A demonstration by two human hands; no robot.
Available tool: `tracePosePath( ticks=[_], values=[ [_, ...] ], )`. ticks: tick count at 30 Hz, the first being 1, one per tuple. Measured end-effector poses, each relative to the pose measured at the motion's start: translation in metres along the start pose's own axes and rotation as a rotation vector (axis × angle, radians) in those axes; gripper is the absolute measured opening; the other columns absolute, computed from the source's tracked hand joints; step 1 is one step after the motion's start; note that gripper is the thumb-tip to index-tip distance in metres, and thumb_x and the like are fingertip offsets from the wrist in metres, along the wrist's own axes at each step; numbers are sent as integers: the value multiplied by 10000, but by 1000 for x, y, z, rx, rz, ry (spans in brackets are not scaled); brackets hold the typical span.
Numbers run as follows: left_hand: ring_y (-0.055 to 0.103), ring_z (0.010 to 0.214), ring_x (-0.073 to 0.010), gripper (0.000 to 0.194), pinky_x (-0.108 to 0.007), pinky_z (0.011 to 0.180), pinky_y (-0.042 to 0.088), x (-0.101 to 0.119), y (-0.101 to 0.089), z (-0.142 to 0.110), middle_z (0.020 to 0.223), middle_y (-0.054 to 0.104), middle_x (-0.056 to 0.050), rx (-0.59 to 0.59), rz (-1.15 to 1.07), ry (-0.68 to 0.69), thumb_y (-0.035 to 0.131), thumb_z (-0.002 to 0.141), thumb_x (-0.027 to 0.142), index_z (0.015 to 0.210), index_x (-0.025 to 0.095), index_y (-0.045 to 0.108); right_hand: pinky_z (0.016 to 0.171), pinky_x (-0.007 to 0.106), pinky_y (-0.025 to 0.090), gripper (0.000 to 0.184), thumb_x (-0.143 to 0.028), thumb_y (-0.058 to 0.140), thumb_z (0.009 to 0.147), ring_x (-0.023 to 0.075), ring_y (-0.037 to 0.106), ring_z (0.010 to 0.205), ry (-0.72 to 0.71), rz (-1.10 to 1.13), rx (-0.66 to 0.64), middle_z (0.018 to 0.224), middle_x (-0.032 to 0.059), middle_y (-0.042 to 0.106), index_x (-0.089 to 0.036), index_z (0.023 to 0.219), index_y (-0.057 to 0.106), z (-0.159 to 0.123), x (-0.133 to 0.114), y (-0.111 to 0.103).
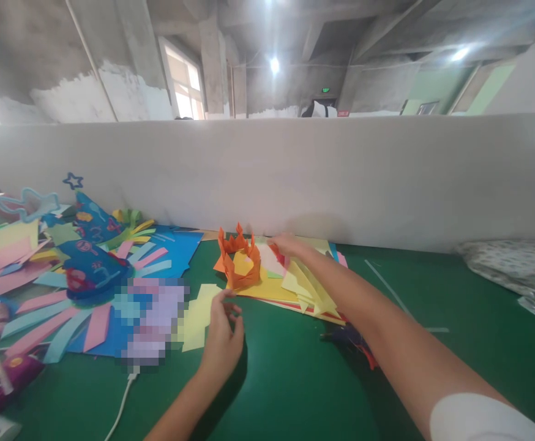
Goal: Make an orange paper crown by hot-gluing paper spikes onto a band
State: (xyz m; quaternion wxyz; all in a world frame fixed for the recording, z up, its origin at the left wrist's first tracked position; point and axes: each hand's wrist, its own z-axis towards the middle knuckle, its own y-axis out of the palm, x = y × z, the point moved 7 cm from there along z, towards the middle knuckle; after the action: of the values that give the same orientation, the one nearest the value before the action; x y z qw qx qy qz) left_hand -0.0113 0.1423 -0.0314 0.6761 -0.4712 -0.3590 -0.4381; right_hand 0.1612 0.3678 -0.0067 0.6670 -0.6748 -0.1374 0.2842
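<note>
My left hand (pixel 221 334) rests on the green table (pixel 295 380) with its fingers curled, pinching the edge of a pale yellow paper piece (pixel 198 318). My right hand (pixel 288 245) reaches far forward over a stack of coloured paper sheets (pixel 286 288), its fingers closed on a small red paper piece at the top of the stack. An orange folded paper crown (pixel 240 260) stands on the stack just left of the right hand. Folded yellow paper pieces (pixel 308 288) lie under my right forearm.
A pile of paper crafts, blue cones and pink and blue strips (pixel 65 275) fills the left. A white cable (pixel 123 398) runs to the front edge. A white partition wall (pixel 341 171) closes the back. A patterned plastic bag (pixel 515 269) lies at right; scissors (pixel 354 343) beside my arm.
</note>
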Motion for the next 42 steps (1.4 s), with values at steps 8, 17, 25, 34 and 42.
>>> tracePosePath(
  ticks=[8, 17, 25, 34, 42],
  values=[
    [505, 824, -140, 399, -305, 767, 431, -10, 18, -15, 988, 470, -53, -100, -121, -104, 468, 769, 121, 1138, 219, 349, 809, 393, 492, 288, -310, 511, 886, 188, 572, 959, 73, -124, 76, 1154, 80, 555, -173, 1137, 538, -5, 8, -30],
    [576, 853, -148, 318, -302, 796, 459, -16, 28, -12, 1006, 553, -73, -126, -465, -283, 587, 764, 295, 1036, 187, 464, 868, 367, 395, 275, -264, 372, 919, 229, 542, 980, 29, -34, 643, 1012, 84, 644, -180, 989, 623, -82, -26, -141],
    [605, 1015, -258, 557, -384, 887, 466, 21, 44, -33, 1166, 599, -170, -406, -1042, -675, 493, 799, 561, 1151, 133, 543, 752, 377, 380, 271, -181, 432, 866, 204, 568, 776, -391, -246, 543, 906, 28, 692, -304, 1017, 620, -239, -180, -50],
    [630, 949, -254, 400, -382, 848, 480, 7, 28, -34, 1060, 670, -118, -314, -824, -602, 734, 652, 251, 1017, 135, 619, 799, 405, 440, 368, -102, 444, 821, 217, 563, 953, -248, 102, 440, 1104, 40, 640, -320, 1071, 603, -259, -188, -7],
    [635, 934, -262, 388, -393, 830, 480, 4, 25, -38, 1089, 660, -118, -302, -729, -604, 737, 642, 295, 987, 148, 637, 749, 375, 485, 254, -166, 469, 841, 210, 580, 904, -72, 400, 479, 978, 55, 613, -316, 874, 672, -259, -153, 0]
  ],
)
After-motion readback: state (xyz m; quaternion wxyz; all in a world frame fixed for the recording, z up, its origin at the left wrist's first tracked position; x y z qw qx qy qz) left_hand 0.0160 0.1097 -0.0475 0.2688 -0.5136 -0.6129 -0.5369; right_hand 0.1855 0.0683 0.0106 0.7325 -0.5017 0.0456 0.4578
